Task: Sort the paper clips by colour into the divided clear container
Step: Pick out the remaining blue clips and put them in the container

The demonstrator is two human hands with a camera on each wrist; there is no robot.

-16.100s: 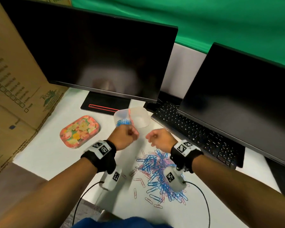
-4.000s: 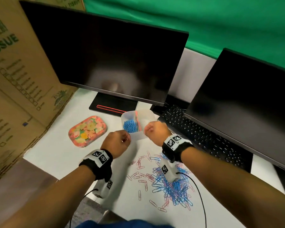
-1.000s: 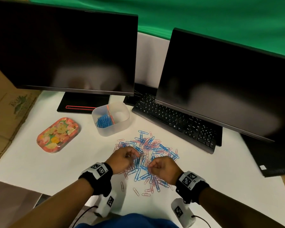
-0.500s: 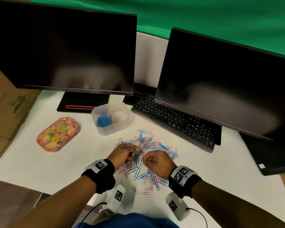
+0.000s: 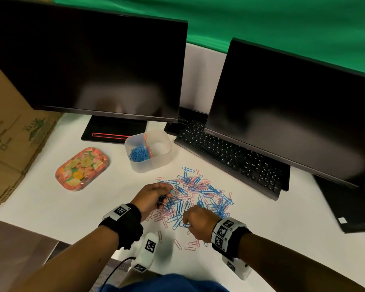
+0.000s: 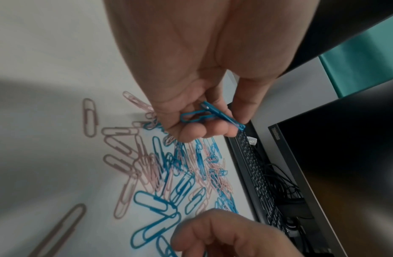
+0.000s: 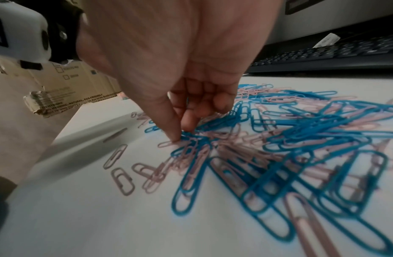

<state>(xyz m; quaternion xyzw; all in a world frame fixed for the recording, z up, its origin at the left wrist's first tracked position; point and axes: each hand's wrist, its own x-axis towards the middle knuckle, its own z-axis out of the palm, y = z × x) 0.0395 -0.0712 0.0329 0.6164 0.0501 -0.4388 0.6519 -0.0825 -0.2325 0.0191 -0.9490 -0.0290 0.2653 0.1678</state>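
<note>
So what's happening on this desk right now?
A person is sorting a mixed pile of blue and pink paper clips on a white desk. The left hand holds a few blue clips above the pile, while the right hand pinches at another blue clip in the heap. The clear container behind the pile has blue clips in its left compartment; the right one looks empty.

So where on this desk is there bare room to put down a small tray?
Bare white desk lies left of the left hand, below the floral tin. Another bare patch lies right of the clip pile, below the keyboard. It is crowded between the container and both hands.
</note>
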